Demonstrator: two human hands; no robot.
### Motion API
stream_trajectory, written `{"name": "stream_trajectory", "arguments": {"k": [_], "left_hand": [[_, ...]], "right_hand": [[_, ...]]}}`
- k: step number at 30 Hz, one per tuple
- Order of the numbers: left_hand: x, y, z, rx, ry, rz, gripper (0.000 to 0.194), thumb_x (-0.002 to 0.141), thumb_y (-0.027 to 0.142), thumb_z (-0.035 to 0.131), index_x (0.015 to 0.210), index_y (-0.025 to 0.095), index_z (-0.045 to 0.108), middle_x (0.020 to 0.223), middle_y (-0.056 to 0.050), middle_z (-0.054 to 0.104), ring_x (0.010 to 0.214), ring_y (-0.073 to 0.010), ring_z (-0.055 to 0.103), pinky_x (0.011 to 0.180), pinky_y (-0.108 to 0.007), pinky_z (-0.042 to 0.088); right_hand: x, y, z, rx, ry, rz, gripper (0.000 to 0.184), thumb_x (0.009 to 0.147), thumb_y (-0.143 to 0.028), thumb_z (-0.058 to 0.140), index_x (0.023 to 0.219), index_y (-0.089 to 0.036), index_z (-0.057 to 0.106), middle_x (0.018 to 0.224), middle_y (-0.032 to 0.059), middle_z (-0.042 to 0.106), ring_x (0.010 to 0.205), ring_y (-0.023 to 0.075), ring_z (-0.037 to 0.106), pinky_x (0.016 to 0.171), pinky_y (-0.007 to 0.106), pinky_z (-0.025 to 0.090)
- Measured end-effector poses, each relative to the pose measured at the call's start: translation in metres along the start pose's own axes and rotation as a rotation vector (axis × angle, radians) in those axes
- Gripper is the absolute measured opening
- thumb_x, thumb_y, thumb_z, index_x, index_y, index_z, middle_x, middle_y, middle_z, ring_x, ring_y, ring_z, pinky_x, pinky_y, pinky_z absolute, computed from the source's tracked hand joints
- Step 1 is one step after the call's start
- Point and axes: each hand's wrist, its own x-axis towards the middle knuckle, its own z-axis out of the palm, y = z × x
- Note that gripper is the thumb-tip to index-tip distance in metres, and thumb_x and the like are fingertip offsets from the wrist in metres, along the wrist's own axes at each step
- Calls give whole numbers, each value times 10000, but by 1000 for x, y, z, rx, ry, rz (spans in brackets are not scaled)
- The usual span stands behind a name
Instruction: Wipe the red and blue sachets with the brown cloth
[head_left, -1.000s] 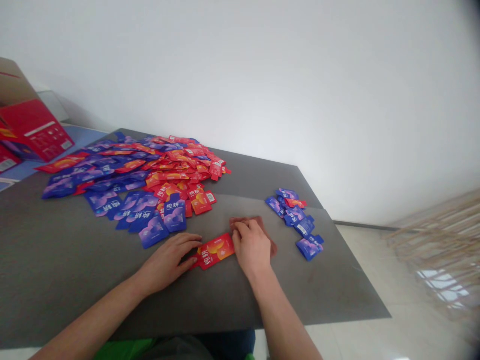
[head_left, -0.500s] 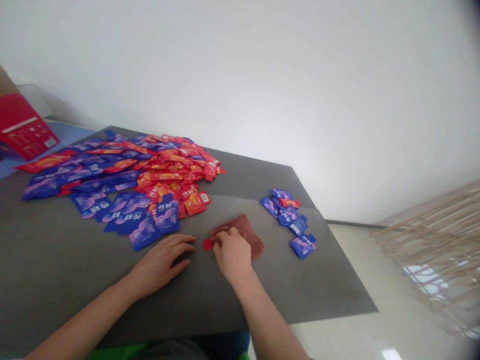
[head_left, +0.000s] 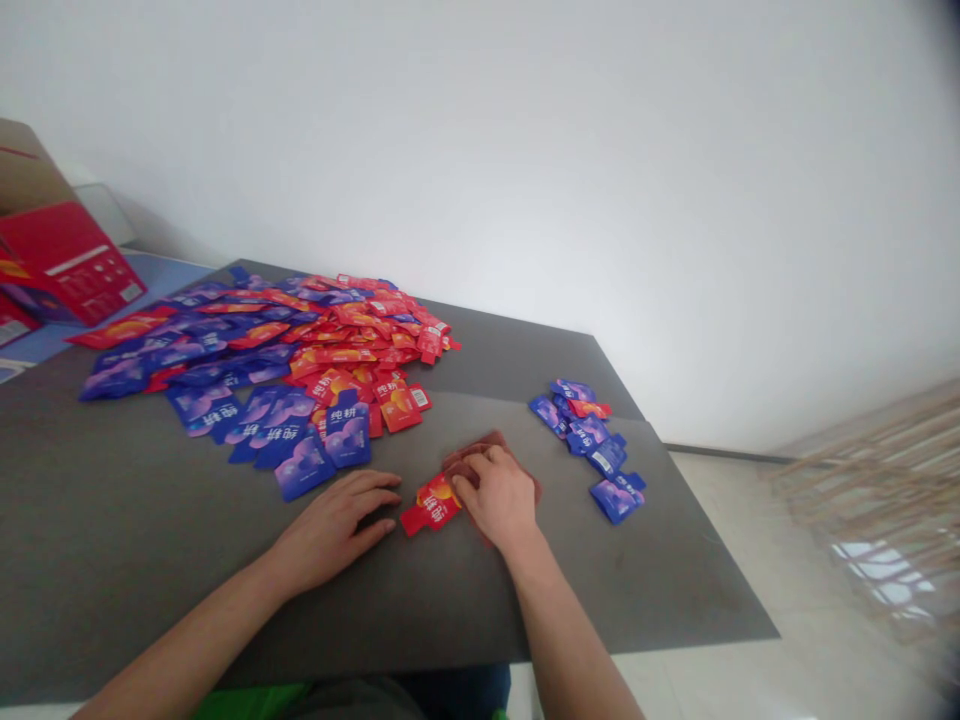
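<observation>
The work on one packet looks partway through: its neck end and part of its printed front show, while the rest is under the cloth and the right hand. A large mixed heap of red and blue packets spreads across the left and upper left of the frame, far outnumbering the small group, mostly blue with one red, right of centre. Whether either lot has been handled cannot be told.

The packet lies flat on the table, just below the centre of the frame, front up. Its long axis slants from lower left to upper right, with the narrow neck pointing to the lower left, toward the left hand.

The right fingers are curled and grasp the bunched cloth over the packet's upper-right part; the fingertips are partly hidden, so they probably press on the packet through it. The left fingers are loosely spread, released, resting on the table just beside the neck.
</observation>
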Motion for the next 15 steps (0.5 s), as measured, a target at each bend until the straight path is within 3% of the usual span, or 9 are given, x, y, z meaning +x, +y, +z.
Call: {"name": "stream_trajectory", "arguments": {"k": [2,6,15], "left_hand": [[0,1,-1,-9,5,1,278,991,394,606,1223,299,726,1425,-41,656,1329,-270,584,1136,-459,484],[0,4,-2,-44,11,-6,282,1004,407,584,1213,293,735,1399,-47,675,1300,-264,609,1119,-444,501],[-1,-4,-11,-194,30,-34,301,1011,445,550,1146,290,770,1350,-34,709,1281,-251,632,1105,-413,527]], "right_hand": [[-11,-14,6,-28,-12,-30,215,982,-428,609,1033,-273,749,1114,55,670,1043,198,648,888,292,480],[-23,-35,13,-120,2,82,198,982,-388,594,1037,-247,722,1103,96,668,993,246,662,826,345,506],[-31,-47,12,-141,-51,167,200,999,-363,569,1079,-238,703,1134,129,657,983,262,680,803,363,526]]}}
